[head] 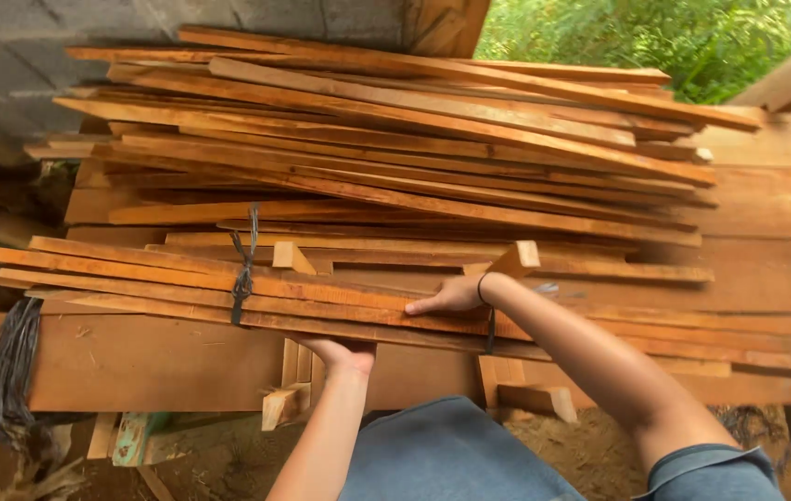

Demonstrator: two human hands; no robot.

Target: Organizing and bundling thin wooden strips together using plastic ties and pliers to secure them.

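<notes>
1. At the front edge of the heap, we see the left hand curled under a tied bundle of thin wooden slats, fingers hidden beneath.
2. The right hand lies flat on top of the same bundle, fingers spread and pressing down.
3. A dark cord binds the slats left of both hands.
4. Behind, loose slats pile high; broad planks lie underneath.
5. A small wooden block sits just beside the right hand, perhaps touching it.

My arms are bare to the shoulder. My right hand has 1 thin black band around its wrist. I wear a grey-blue cloth garment, with 1 short sleeve edge beside it.
</notes>
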